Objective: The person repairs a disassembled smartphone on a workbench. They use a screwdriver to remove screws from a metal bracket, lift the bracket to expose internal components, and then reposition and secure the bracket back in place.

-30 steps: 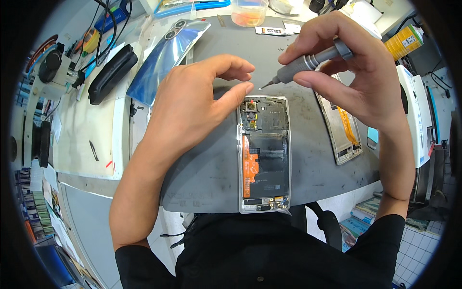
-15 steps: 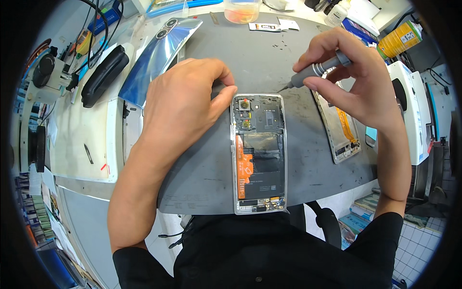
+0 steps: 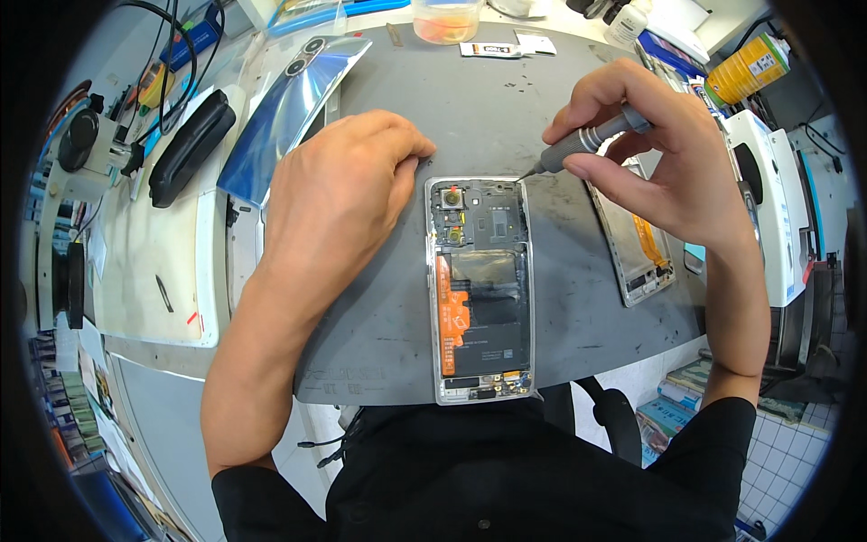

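An opened phone (image 3: 479, 316), with dark innards and an orange flex cable, lies upright on the grey mat (image 3: 370, 352). My left hand (image 3: 339, 194) rests on the mat left of the phone's top, fingers curled together; their tips are hidden, so I cannot make out what they hold, if anything. My right hand (image 3: 673, 163) grips a grey screwdriver (image 3: 578, 144), its thin tip at the phone's top right corner. Behind that hand lies a second phone frame (image 3: 639, 253) with an orange cable.
A shiny blue back cover (image 3: 271, 135), a black case (image 3: 190, 149) and a white pad (image 3: 158, 280) sit left. A plastic tub (image 3: 447, 18) and white tube (image 3: 492, 50) are behind, a yellow can (image 3: 745, 68) and white device (image 3: 777, 262) right.
My left hand has dropped slightly leftward and its fingers have curled in. The screwdriver's tip has moved down onto the phone's top right corner. The phone sits slightly further left in view.
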A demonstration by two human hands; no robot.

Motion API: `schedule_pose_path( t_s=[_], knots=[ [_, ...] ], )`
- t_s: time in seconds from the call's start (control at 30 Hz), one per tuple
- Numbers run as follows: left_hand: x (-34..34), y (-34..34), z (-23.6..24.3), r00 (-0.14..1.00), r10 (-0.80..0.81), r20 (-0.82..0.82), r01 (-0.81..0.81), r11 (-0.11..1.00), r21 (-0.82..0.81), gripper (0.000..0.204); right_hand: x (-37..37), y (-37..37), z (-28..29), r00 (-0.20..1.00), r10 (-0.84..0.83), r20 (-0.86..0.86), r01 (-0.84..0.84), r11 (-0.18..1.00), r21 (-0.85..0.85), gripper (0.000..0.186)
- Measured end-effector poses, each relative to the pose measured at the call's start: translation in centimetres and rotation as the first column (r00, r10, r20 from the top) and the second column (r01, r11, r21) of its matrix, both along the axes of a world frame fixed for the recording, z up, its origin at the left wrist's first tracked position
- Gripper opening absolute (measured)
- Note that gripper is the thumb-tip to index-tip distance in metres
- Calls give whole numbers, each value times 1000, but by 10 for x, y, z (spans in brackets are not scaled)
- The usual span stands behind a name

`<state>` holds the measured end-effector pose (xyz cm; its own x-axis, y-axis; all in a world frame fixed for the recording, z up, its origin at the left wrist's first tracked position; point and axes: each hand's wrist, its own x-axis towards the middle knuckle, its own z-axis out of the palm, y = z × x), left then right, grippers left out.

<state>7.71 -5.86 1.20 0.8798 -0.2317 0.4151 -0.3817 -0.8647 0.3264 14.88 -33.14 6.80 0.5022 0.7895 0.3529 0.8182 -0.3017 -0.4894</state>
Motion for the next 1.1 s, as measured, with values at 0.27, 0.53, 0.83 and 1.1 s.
schedule_pose_path(
  t_s=[0.27, 0.53, 0.83, 1.1],
  knots=[
    [0, 0, 4, 999, -6, -32, 5, 999, -44, 18, -3, 3, 1, 1000, 0, 22, 0, 1000, -6, 25],
    [-3, -8, 4, 958, -185, -218, 98, 929, -357, 39, -19, 20, 7, 877, -85, 473, 213, 951, -223, 43],
    [-3, -10, 5, 951, -244, -189, 174, 929, -325, 46, -15, 23, 21, 851, -27, 524, 213, 931, -297, 44],
    [-3, -9, 7, 958, -231, -173, 180, 947, -267, 46, -17, 25, 28, 868, -22, 496, 190, 937, -292, 39]
  ],
)
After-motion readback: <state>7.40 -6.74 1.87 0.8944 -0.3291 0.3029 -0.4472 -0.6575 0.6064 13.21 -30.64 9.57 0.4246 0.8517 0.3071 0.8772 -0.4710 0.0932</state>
